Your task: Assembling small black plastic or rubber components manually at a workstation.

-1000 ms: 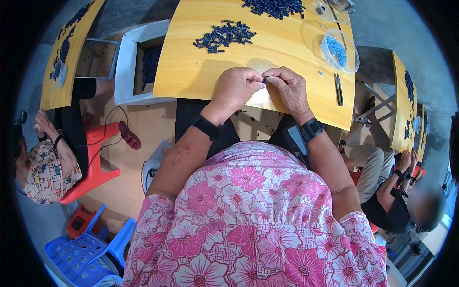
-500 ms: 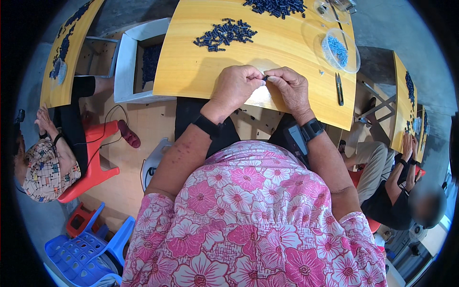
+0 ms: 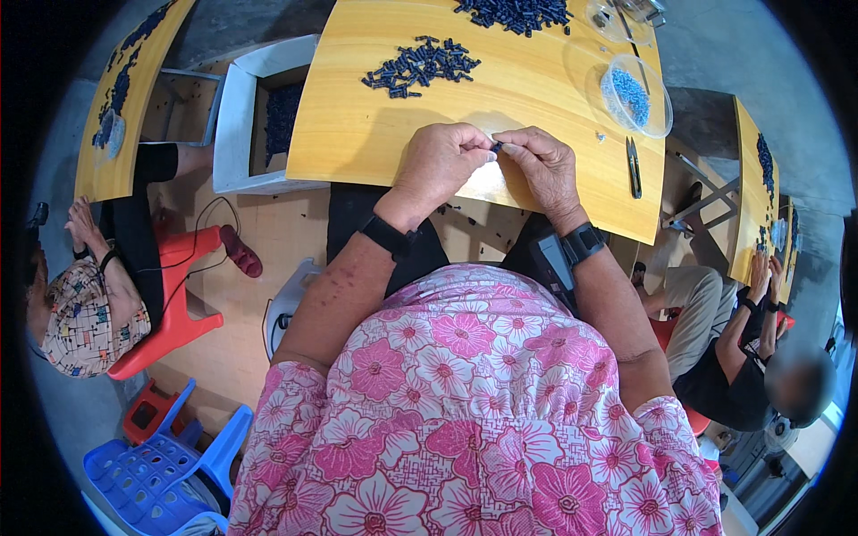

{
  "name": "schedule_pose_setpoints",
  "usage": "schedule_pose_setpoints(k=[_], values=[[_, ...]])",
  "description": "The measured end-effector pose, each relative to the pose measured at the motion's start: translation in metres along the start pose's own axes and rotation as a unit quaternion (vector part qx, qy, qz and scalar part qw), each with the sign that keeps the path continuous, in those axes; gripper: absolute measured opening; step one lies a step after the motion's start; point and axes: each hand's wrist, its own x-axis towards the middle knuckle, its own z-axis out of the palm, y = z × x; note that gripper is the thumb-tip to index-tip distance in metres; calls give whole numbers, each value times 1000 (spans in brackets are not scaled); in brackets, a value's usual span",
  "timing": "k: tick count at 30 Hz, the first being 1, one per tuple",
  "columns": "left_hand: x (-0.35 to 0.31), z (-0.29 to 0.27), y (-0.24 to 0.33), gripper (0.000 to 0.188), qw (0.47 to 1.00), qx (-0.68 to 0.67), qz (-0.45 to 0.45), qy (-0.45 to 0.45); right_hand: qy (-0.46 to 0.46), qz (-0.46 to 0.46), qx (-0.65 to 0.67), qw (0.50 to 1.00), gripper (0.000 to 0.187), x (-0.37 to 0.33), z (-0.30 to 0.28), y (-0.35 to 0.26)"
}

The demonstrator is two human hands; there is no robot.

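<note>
My left hand [image 3: 440, 161] and my right hand [image 3: 542, 163] meet over the near part of the wooden table [image 3: 357, 143]. Between their pinched fingertips sits a small dark cylindrical piece [image 3: 497, 146], partly covered by the fingers. Both hands are closed on it, thumbs and forefingers touching from either side. Beyond my left hand lies a loose pile of small dark cylindrical pieces [image 3: 422, 67]. Off to the right of my right hand are a pair of thread snips [image 3: 634, 167] and a clear round tub [image 3: 659, 116] with small blue parts [image 3: 631, 96] in it.
A larger heap of dark pieces [image 3: 518, 12] is at the far edge. Left of the table stands a white open box [image 3: 234, 125] holding more. A blue plastic chair [image 3: 152, 469] and red stool [image 3: 179, 304] are at left. Other people work at tables on both sides.
My hands stay in almost the same place, still pinching the dark piece. The hands of the person at right have shifted slightly.
</note>
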Motion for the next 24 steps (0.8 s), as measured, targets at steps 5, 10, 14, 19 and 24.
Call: schedule_pose_setpoints(k=[5, 10, 14, 19, 24], values=[[0, 0, 1, 14, 1000, 4, 1, 0, -1, -5, -8, 1000, 14, 0, -1, 1], [0, -1, 3, 14, 1000, 4, -4, -4, 3, -16, -26, 1000, 15, 1, -1, 2], [1, -2, 2, 15, 1000, 1, -1, -8, 5, -4, -1, 1000, 16, 0, 0, 2], [1, -4, 2, 16, 1000, -1, -4, -13, 15, 1, 19, 1000, 18, 1, 0, 2], [0, -6, 7, 16, 1000, -7, -5, -15, 2, 4, 15, 1000, 17, 1, -1, 2]])
